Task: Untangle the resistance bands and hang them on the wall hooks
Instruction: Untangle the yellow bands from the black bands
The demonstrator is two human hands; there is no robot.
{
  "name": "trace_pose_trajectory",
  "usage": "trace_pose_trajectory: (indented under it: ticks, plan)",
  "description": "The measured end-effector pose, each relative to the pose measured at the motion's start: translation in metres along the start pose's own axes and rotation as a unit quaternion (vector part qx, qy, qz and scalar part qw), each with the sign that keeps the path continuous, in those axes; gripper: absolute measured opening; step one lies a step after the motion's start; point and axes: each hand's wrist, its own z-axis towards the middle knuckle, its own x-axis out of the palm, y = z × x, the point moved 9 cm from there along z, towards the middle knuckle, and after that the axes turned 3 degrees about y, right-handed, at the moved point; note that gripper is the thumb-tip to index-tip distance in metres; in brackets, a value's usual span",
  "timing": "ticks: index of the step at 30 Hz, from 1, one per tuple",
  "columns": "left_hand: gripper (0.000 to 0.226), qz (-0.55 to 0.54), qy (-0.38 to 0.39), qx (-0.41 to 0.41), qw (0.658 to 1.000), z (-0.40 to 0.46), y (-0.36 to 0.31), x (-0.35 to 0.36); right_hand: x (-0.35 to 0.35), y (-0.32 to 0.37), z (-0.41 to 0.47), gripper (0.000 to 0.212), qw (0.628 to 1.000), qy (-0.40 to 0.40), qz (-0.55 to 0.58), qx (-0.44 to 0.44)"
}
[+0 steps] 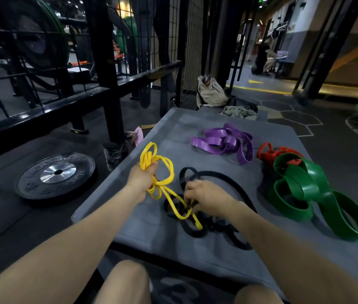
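A thin yellow band is bunched in my left hand, which grips its loops above a grey mat. Its lower end trails down across a black band lying tangled on the mat. My right hand pinches the spot where the yellow and black bands cross. A purple band lies heaped at the far middle of the mat. A red band sits at the right, partly under a wide green band. No wall hooks are in view.
A black weight plate lies on the floor left of the mat. A black steel rack with wire mesh stands behind it. A beige bag and clothes sit past the mat's far end. A person crouches far back on the right.
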Motion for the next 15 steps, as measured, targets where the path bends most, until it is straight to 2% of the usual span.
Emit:
trace_pose_trajectory:
  ticks: [3,6,8,12,15]
  plan:
    - [0.027,0.019,0.003,0.03,0.999,-0.004,-0.01,-0.001,-0.013,-0.008,-0.006,0.025,0.991,-0.04,0.121,0.028]
    - [0.023,0.038,0.01,0.08,0.996,-0.006,-0.028,-0.004,-0.044,-0.029,-0.012,0.016,0.949,-0.092,0.298,0.048]
    - [0.022,0.055,0.011,0.103,0.993,-0.008,-0.042,-0.007,-0.065,-0.039,-0.018,0.014,0.905,-0.109,0.408,0.045]
    - [0.019,0.082,0.013,0.133,0.988,-0.014,-0.069,-0.017,-0.106,-0.077,-0.037,0.016,0.819,-0.214,0.526,0.086]
    - [0.014,0.092,-0.004,0.147,0.985,-0.014,-0.085,-0.032,-0.115,-0.106,-0.055,0.008,0.723,-0.292,0.608,0.151]
